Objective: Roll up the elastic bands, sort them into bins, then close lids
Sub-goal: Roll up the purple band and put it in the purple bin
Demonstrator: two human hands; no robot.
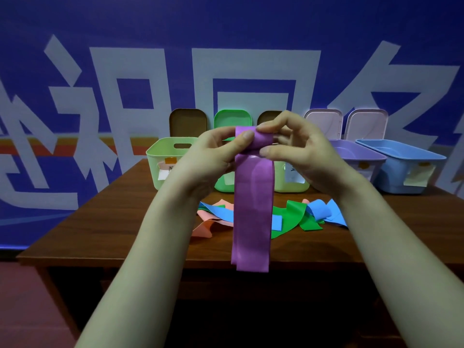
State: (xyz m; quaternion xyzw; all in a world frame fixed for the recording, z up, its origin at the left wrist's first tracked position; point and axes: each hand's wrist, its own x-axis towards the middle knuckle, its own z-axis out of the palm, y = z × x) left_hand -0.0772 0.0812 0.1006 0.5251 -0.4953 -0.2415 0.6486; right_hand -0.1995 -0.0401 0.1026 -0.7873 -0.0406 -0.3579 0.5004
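Two bare hands, raised above a brown wooden worktop [100, 222], grasp the rolled top end of a wide purple elastic band [252, 209]. The left hand [213, 151] presses its thumb on the front of the roll with its fingers curled behind, and the right hand [298, 146] pinches the roll's other side between thumb and fingertips. Below the roll, the rest of the band hangs straight down in front of the worktop's near edge, clear of the surface. On the worktop behind it lies a loose heap of flat bands: a salmon-pink band [204, 227] at the left, a blue band [218, 212] across it, a green band [296, 212] in the middle and another blue band [324, 209] at the right. Five open plastic bins stand in a row along the far edge: a pale green bin [163, 156], a bright green bin [223, 184] and a pale yellow-green bin [293, 187], both partly hidden by the hands, then a lilac bin [356, 156] and a light blue bin [401, 167]. Paper labels are stuck to their fronts; the writing is too small to read. Behind each bin a lid stands upright against a blue wall [251, 26] painted with large white characters: a brown lid [187, 121], a green lid [232, 119], a second brown lid [268, 118] and two pale pink lids [324, 121].
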